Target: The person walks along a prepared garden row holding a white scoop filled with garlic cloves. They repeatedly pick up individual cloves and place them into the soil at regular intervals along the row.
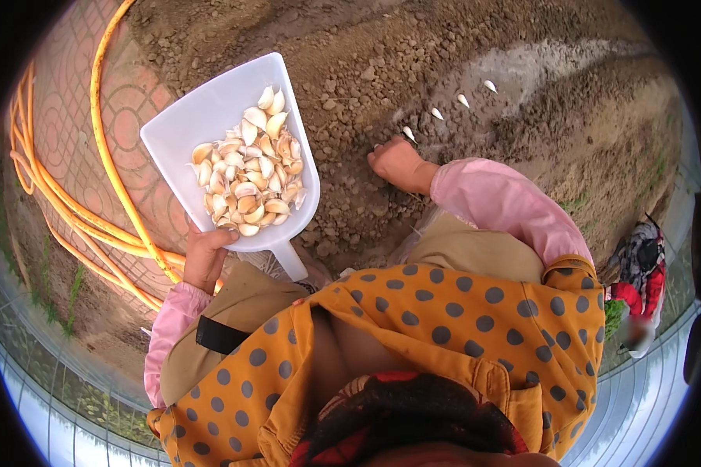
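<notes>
My left hand point(208, 251) grips the near rim of a white plastic scoop point(193, 122) with a short handle, its thumb over the edge. Many peeled-apart garlic cloves point(251, 175) are heaped inside it. My right hand point(402, 165) is down at the soil, knuckles up and fingers curled. Its fingertips are hidden, so whether it holds a clove cannot be told. Just beyond it a garlic clove point(409, 134) sits in the dirt. From there several cloves run in a spaced line up to the right, ending at a far clove point(490, 86).
Loose, clumpy soil point(350, 87) lies ahead, with a pale dry patch point(537, 70) at upper right. An orange hose point(99, 117) coils over red paving point(128, 99) on the left. Another person point(642, 280) is bent over at far right, near a pale wall.
</notes>
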### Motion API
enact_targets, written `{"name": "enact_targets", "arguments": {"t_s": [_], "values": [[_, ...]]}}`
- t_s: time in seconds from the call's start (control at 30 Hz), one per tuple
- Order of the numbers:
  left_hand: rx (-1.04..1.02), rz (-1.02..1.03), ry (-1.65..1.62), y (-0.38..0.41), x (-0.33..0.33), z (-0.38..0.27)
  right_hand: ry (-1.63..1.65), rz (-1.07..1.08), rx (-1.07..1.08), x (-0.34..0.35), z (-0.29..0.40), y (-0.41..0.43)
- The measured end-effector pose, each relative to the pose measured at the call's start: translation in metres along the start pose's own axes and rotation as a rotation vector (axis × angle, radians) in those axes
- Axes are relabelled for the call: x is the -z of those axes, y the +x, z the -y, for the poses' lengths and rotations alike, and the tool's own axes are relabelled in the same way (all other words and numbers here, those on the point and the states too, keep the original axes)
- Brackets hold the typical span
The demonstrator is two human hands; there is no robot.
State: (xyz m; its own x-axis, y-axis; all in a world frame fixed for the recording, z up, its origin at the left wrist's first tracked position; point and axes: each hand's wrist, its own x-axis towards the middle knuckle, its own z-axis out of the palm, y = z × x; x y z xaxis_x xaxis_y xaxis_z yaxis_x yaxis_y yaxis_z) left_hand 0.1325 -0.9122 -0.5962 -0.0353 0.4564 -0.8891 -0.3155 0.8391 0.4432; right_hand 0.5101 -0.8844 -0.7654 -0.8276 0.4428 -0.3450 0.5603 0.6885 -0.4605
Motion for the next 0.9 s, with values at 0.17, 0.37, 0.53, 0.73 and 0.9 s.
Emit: {"name": "enact_targets", "arguments": {"t_s": [0.17,0.37,0.53,0.73,0.9], "values": [[-0.022,0.009,0.022,0.0,-0.001,0.001,-0.01,0.009,-0.021,-0.004,0.002,0.0],[-0.012,0.01,-0.013,0.0,-0.004,-0.001,0.002,-0.018,-0.021,-0.007,0.003,0.0],[-0.027,0.008,-0.011,0.0,-0.006,-0.001,-0.041,-0.04,-0.04,-0.011,0.003,-0.001],[0.005,0.021,0.007,-0.002,-0.012,-0.004,-0.067,0.033,-0.083,-0.008,0.006,-0.001],[-0.018,-0.01,0.003,-0.004,-0.015,-0.003,-0.041,-0.041,-0.162,0.007,0.002,-0.024]]}}
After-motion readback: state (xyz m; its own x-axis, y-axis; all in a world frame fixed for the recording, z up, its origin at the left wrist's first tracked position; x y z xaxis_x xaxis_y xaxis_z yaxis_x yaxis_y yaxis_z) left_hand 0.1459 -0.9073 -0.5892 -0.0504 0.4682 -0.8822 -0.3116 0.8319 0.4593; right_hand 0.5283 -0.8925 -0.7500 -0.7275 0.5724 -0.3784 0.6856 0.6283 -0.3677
